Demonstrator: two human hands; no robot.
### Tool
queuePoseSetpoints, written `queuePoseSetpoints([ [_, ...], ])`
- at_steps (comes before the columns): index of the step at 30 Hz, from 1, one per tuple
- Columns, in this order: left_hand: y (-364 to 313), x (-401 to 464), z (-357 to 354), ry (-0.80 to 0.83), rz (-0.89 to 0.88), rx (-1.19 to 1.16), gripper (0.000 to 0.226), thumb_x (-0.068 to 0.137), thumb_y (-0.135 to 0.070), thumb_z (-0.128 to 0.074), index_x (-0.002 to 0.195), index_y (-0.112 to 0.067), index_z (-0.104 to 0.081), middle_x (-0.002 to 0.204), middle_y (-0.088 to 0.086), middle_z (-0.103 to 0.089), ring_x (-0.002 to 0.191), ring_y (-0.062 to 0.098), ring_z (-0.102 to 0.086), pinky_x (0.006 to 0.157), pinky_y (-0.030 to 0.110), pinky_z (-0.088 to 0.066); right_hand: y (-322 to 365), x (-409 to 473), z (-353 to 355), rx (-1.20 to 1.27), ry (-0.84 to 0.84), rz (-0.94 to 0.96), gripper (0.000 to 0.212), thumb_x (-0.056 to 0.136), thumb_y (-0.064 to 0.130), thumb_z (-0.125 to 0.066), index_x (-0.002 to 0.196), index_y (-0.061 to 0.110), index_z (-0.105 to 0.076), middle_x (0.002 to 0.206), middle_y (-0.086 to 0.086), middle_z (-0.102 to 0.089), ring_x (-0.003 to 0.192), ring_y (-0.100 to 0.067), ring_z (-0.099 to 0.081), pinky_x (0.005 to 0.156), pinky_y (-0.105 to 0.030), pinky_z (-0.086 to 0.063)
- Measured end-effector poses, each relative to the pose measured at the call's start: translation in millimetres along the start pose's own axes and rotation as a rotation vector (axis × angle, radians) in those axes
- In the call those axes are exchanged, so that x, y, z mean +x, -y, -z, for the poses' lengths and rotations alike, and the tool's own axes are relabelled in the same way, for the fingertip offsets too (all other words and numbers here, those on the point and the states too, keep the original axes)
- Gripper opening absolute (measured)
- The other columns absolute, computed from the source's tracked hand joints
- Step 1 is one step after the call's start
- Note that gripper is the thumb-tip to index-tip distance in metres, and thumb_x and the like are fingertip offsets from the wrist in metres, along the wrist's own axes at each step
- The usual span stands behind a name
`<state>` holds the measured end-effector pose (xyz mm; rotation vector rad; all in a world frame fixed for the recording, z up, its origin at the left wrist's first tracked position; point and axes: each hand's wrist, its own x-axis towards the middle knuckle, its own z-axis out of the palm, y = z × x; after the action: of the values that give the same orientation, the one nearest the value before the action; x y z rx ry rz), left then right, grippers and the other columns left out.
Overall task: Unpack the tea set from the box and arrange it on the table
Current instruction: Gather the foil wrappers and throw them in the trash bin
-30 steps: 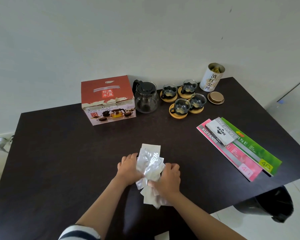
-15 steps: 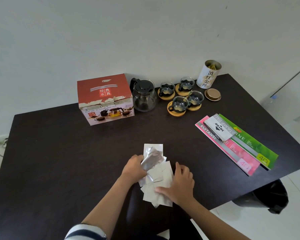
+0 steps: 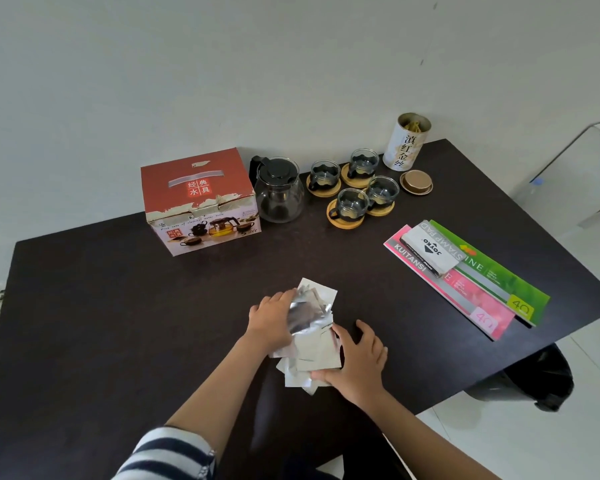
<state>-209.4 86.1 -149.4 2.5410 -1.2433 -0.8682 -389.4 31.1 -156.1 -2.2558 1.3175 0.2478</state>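
— Dark surface (image 3: 84, 306): where's the tea set?
— Teapot (image 3: 279, 192) and cups (image 3: 352, 202) beside the box (image 3: 201, 202), far side.
— Hands?
— Left hand (image 3: 271, 322) grips foil packets (image 3: 310, 327); right hand (image 3: 359, 362) lies flat on them. Lower packets partly hidden.

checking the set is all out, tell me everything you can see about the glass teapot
The glass teapot stands upright at the back of the dark table, just right of the red box and left of the four cups. Its round clear body looks empty. It has a black lid with a knob on top and a black handle pointing back-left toward the box. Whether it touches the box cannot be told. Neither hand is near it.
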Motion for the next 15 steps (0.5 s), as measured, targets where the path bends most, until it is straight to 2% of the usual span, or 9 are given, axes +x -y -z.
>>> queuePoseSetpoints([
  [2, -1, 1, 0, -0.008, 0.033, -0.126, 0.076, 0.071, -0.020, -0.064, 0.140, -0.028, -0.031, 0.132, -0.004, -0.048, 0.122, 0.023, -0.044, 0.104, 0.045, -0.035, 1, 6, 3, 0.021, -0.009, 0.007, 0.090, 0.063, 0.063, -0.074, 0.140, 0.046, -0.031, 0.154, 0.000, -0.008, 0.143, -0.027, -0.008, 0.117, -0.051, -0.006],
  [5, -5, 2, 2, -0.001, 0.085, -0.253, 0.069, 0.063, -0.022, -0.066, 0.128, -0.026, -0.041, 0.111, -0.004, -0.057, 0.104, 0.021, -0.056, 0.091, 0.044, -0.048, 2, 11, 8, -0.001, -0.046, 0.009, 0.086, 0.070, 0.056, -0.073, 0.143, 0.041, -0.030, 0.155, 0.000, -0.013, 0.143, -0.026, -0.013, 0.118, -0.050, -0.011],
  [7, -9, 0, 3, 0.018, 0.118, -0.243, 0.064, 0.062, -0.022, -0.071, 0.119, -0.022, -0.043, 0.098, -0.004, -0.059, 0.090, 0.018, -0.059, 0.079, 0.038, -0.052, 2, 12, 9, 0.016, -0.063, -0.019, 0.090, 0.071, 0.052, -0.073, 0.146, 0.034, -0.026, 0.155, -0.002, -0.016, 0.143, -0.026, -0.015, 0.118, -0.049, -0.013],
  [10, -14, -4, -1, 0.020, 0.184, -0.229, 0.055, 0.061, -0.018, -0.071, 0.109, -0.017, -0.044, 0.085, -0.004, -0.056, 0.077, 0.016, -0.060, 0.061, 0.030, -0.049, 2, 9, 9, 0.061, -0.035, -0.112, 0.102, 0.068, 0.046, -0.078, 0.149, 0.026, -0.019, 0.153, -0.005, -0.016, 0.141, -0.027, -0.019, 0.117, -0.046, -0.018],
  [13, -18, -6, -5, 0.021, 0.225, -0.232, 0.055, 0.065, -0.019, -0.076, 0.107, -0.016, -0.041, 0.084, -0.005, -0.053, 0.079, 0.016, -0.059, 0.062, 0.029, -0.050, -1, 2, 15, 0.155, 0.062, -0.228, 0.112, 0.062, 0.036, -0.084, 0.149, 0.018, -0.015, 0.146, -0.007, -0.020, 0.133, -0.027, -0.026, 0.108, -0.040, -0.031],
  [15, -20, -6, -6, 0.023, 0.236, -0.224, 0.058, 0.065, -0.022, -0.078, 0.109, -0.016, -0.041, 0.089, -0.004, -0.053, 0.082, 0.016, -0.059, 0.065, 0.029, -0.051, 0, -4, 17, 0.191, 0.109, -0.285, 0.107, 0.061, 0.038, -0.084, 0.144, 0.013, -0.023, 0.140, -0.008, -0.025, 0.128, -0.027, -0.033, 0.101, -0.038, -0.037],
])
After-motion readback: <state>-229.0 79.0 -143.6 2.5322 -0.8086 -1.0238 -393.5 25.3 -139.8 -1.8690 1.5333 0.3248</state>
